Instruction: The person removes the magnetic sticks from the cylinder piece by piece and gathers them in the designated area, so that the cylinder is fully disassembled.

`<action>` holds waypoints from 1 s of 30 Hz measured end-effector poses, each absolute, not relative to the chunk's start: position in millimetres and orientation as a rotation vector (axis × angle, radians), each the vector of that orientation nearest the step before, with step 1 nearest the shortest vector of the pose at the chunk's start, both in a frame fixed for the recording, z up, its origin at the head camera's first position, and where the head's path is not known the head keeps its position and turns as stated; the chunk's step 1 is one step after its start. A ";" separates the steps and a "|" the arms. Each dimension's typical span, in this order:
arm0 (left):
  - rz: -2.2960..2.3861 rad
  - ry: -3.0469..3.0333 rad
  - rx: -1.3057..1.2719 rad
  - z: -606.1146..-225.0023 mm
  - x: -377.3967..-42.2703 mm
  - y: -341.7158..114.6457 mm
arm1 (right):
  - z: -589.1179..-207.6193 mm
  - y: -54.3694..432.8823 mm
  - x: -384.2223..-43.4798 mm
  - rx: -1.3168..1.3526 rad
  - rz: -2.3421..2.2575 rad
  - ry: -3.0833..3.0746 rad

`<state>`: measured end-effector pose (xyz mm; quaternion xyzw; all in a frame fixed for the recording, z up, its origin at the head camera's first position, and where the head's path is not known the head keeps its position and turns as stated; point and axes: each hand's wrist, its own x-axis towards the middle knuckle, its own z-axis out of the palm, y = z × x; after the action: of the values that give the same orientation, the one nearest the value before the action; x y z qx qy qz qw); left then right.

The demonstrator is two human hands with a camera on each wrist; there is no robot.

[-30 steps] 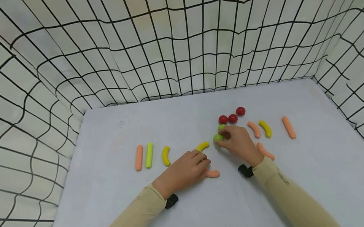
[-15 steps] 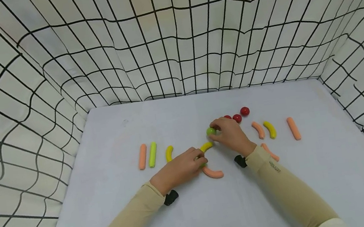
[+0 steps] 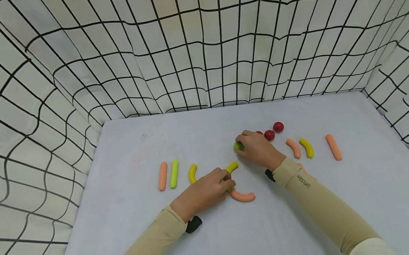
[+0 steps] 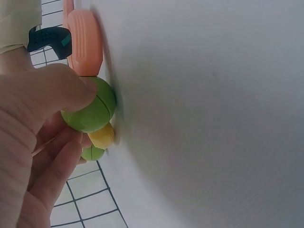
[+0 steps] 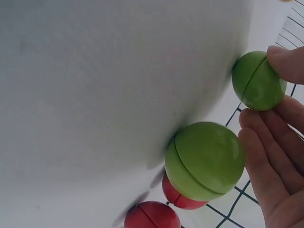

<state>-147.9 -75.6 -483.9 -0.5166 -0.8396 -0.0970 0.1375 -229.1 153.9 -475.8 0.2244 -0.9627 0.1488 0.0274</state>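
My left hand [image 3: 207, 191] pinches a green ball [image 4: 97, 111] on the white table, thumb on its near side. A curved orange stick [image 3: 243, 196] touches or nearly touches that ball. Just beyond is a curved yellow stick [image 3: 232, 167], partly hidden by my fingers. My right hand [image 3: 257, 148] holds another green ball [image 5: 256, 80] between thumb and fingers, farther back on the table. A third green ball [image 5: 206, 159] sits beside the right hand's outer fingers; in the head view the hand hides it. Red balls [image 3: 269, 135] lie just behind and right of that hand.
Left of my hands lie a straight orange stick [image 3: 162, 176], a light green stick [image 3: 174, 173] and a curved yellow one [image 3: 193, 173]. Rightward are curved orange [image 3: 293, 148], curved yellow [image 3: 307, 148] and straight orange [image 3: 333, 147] sticks. Black-lined white walls [image 3: 195, 59] enclose the table.
My right hand has moved left and farther back with its green ball. My left hand has shifted slightly left, exposing more of the curved orange stick. The head view has turned a little left.
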 end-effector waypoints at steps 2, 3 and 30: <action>-0.290 -2.428 -1.495 -483.7 -147.1 -74.7 | -474.9 156.2 -229.3 0.685 0.454 -2.981; -0.291 -2.431 -1.495 -483.6 -146.7 -74.3 | -474.1 157.2 -229.4 0.683 0.452 -2.986; -0.388 -2.428 -1.460 -491.4 -140.3 -70.7 | -462.4 183.3 -163.0 0.938 0.786 -2.913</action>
<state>-140.3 -70.7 -491.4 -0.5054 -0.8407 -0.1342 0.1406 -163.0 183.3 -462.4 0.2970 -0.9219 0.2488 -0.0093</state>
